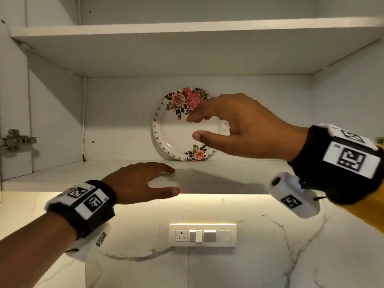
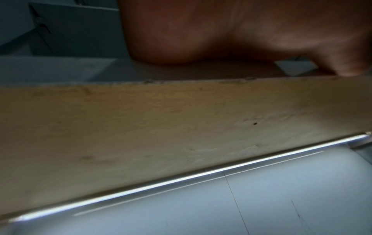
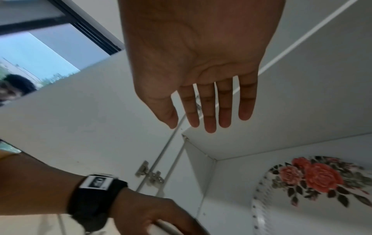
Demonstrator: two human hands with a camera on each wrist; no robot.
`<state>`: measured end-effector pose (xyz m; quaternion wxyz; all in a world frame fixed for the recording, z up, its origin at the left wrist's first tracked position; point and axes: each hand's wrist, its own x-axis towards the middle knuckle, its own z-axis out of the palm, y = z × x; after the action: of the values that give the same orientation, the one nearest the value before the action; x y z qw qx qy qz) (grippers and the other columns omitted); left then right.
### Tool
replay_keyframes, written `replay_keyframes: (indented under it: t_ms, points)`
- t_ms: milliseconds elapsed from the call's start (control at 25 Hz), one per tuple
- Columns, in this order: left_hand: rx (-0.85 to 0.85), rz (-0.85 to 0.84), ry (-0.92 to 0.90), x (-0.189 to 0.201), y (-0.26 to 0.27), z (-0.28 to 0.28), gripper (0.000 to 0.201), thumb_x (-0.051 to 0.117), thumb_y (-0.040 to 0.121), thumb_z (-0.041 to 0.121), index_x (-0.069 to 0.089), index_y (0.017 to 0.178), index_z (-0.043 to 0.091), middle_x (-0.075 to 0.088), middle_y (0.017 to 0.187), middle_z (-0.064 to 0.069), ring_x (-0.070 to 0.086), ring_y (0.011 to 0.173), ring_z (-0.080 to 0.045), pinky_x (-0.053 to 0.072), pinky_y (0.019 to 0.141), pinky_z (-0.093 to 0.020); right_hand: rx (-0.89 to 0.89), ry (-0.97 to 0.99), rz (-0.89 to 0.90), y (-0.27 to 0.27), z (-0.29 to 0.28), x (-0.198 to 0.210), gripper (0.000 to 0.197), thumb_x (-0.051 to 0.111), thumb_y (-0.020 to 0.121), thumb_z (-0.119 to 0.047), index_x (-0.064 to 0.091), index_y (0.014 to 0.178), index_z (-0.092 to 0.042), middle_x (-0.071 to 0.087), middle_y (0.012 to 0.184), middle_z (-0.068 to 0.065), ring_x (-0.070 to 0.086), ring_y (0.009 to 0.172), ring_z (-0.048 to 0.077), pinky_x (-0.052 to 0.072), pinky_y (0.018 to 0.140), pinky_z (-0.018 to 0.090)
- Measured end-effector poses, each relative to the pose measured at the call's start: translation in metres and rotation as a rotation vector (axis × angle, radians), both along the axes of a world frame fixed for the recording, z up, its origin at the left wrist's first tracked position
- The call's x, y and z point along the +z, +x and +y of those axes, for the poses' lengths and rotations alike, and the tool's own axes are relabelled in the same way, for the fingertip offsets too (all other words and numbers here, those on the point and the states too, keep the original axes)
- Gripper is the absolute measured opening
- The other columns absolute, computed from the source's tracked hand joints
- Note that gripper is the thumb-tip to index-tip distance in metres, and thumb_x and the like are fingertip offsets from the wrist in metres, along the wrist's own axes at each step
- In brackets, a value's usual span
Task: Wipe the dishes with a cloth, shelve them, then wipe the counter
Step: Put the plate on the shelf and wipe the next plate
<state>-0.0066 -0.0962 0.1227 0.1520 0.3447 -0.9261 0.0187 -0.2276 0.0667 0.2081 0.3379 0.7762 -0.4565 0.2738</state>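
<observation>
A floral plate (image 1: 176, 132) stands on edge at the back of the lower cabinet shelf (image 1: 239, 175), leaning on the rear wall. My right hand (image 1: 193, 127) hovers just in front of it with fingers spread, holding nothing. The right wrist view shows that hand (image 3: 191, 127) with straight fingers, and the plate (image 3: 322, 182) beyond it at lower right. My left hand (image 1: 172, 180) rests on the shelf's front edge, fingers on top and thumb against the front lip. No cloth is in view.
An upper shelf (image 1: 187, 48) spans the cabinet above the plate. A door hinge (image 1: 16, 140) sits on the left side wall. Below the shelf a lit marble wall carries a switch panel (image 1: 202, 235). The left wrist view shows the shelf's underside (image 2: 161, 127).
</observation>
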Motion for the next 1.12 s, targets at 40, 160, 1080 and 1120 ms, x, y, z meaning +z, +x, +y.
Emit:
replay_keyframes:
  t_ms: [40, 160, 1080, 1120]
  points:
    - [-0.016, 0.01, -0.089, -0.002, 0.0, 0.002, 0.081, 0.043, 0.076, 0.09, 0.043, 0.147, 0.051, 0.043, 0.156, 0.024, 0.044, 0.138, -0.005, 0.036, 0.112, -0.03, 0.025, 0.001, -0.007, 0.005, 0.017, -0.01, 0.039, 0.06, 0.099, -0.051, 0.069, 0.128, -0.028, 0.073, 0.119, -0.014, 0.068, 0.102, 0.006, 0.059, 0.083, 0.04]
    - [-0.165, 0.117, -0.487, -0.015, -0.008, 0.019, 0.065, 0.044, 0.09, 0.081, 0.058, 0.139, 0.041, 0.059, 0.145, 0.017, 0.055, 0.131, -0.01, 0.038, 0.103, -0.027, 0.068, 0.053, -0.051, 0.015, 0.063, -0.047, 0.031, 0.059, 0.101, -0.049, 0.072, 0.121, -0.03, 0.076, 0.103, -0.017, 0.071, 0.084, 0.003, 0.059, 0.069, 0.032]
    - [-0.431, 0.142, 0.59, -0.436, -0.181, 0.142, 0.017, 0.063, 0.098, 0.046, 0.076, 0.096, 0.035, 0.071, 0.081, 0.025, 0.066, 0.081, 0.003, 0.049, 0.065, -0.015, -1.025, 1.311, -0.374, -0.29, 0.156, -0.507, 0.039, 0.072, 0.091, -0.05, 0.065, 0.124, -0.031, 0.066, 0.123, -0.005, 0.064, 0.109, 0.019, 0.051, 0.085, 0.031]
    - [-0.409, 0.135, 0.609, -0.442, -0.183, 0.144, 0.017, 0.063, 0.098, 0.046, 0.076, 0.096, 0.035, 0.071, 0.082, 0.025, 0.066, 0.082, 0.004, 0.049, 0.066, -0.014, -1.009, 1.384, -0.379, -0.293, 0.153, -0.515, 0.047, 0.073, 0.09, -0.054, 0.063, 0.129, -0.029, 0.064, 0.127, -0.004, 0.063, 0.113, 0.02, 0.052, 0.091, 0.032]
